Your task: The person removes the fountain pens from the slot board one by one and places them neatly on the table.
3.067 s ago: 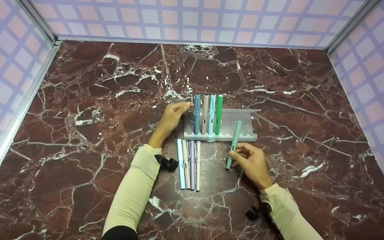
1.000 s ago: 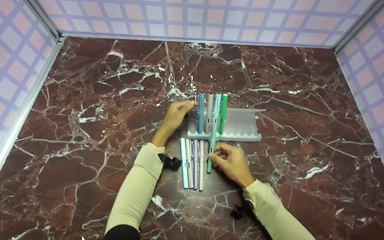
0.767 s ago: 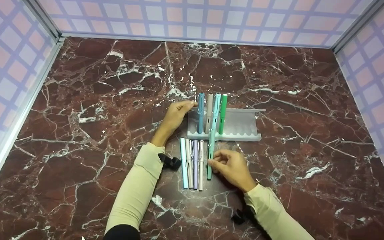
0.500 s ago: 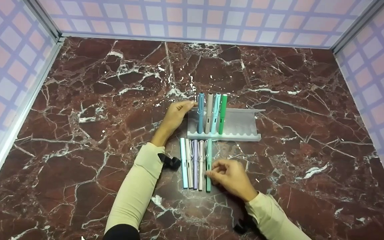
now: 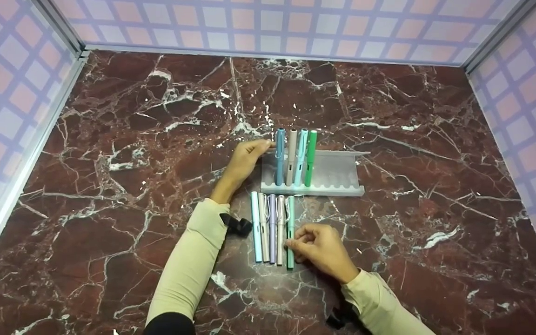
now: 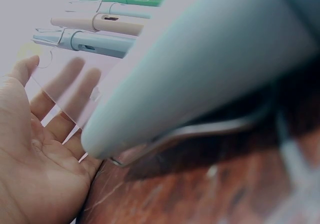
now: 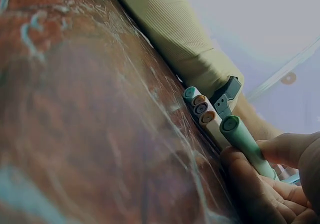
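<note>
My right hand (image 5: 322, 249) pinches a pale green pen (image 5: 291, 223) between thumb and fingers. That pen lies at the right end of a row, beside a pinkish-beige pen (image 5: 280, 232); the right wrist view shows its round end (image 7: 230, 123) slightly higher than the others. A purple pen (image 5: 272, 232), a grey-beige pen (image 5: 263, 235) and a light blue pen (image 5: 256, 228) continue the row leftward. Behind them stands a clear pen rack (image 5: 335, 172). My left hand (image 5: 244, 163) holds the rack's left edge, its fingers visible through the clear panel (image 6: 70, 91).
Leaning in the rack are a blue pen (image 5: 279, 158), a brownish-beige pen (image 5: 291, 158), a sky-blue pen (image 5: 301, 158) and a green pen (image 5: 311, 158). The tabletop (image 5: 133, 260) is dark red marble pattern. Checked panels (image 5: 268, 28) enclose its back and sides.
My right hand has brought the pale green pen from the rack's right front over to the left and lowered it alongside the row. My left hand stays on the rack.
</note>
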`<act>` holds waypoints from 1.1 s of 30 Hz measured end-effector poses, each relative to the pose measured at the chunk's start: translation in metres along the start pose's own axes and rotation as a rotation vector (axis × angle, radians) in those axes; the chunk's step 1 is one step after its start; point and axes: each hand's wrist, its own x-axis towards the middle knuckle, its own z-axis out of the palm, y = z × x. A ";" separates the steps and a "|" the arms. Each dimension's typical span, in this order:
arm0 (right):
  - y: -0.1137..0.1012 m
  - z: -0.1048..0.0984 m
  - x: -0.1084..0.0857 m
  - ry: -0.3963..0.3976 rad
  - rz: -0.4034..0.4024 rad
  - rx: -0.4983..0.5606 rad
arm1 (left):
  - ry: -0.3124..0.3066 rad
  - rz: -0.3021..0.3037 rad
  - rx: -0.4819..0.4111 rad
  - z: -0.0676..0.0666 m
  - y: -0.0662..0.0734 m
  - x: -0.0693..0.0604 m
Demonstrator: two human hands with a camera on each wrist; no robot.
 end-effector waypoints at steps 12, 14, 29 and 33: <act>-0.001 0.000 0.001 0.021 0.009 0.140 | 0.006 -0.001 0.005 0.000 -0.002 0.001; -0.001 0.000 0.001 0.016 0.015 0.182 | 0.007 0.005 0.000 0.000 -0.002 0.001; 0.003 0.001 0.007 0.228 -0.099 0.186 | 0.007 0.005 0.001 0.000 -0.001 0.000; 0.009 -0.001 0.017 0.336 -0.239 0.072 | 0.007 0.021 0.036 0.000 -0.002 0.001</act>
